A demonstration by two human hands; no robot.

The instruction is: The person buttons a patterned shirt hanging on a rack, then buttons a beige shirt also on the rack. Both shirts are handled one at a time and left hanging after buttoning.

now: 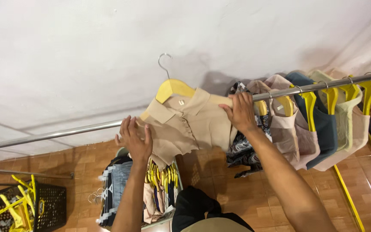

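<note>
A beige collared shirt [185, 126] hangs on a yellow hanger [173, 87] with a metal hook, held up in front of the white wall. My right hand [240, 111] grips the shirt's right shoulder and the hanger end, right at the metal clothes rail [65, 132]. My left hand [134, 138] presses the shirt's left sleeve, fingers spread against the fabric. The hanger's hook is above the rail, not on it.
Several garments on yellow hangers [318, 116] hang on the rail to the right. Below stands a pile of folded clothes and yellow hangers [151, 184]. A black crate with yellow hangers [31, 208] sits at lower left on the tiled floor.
</note>
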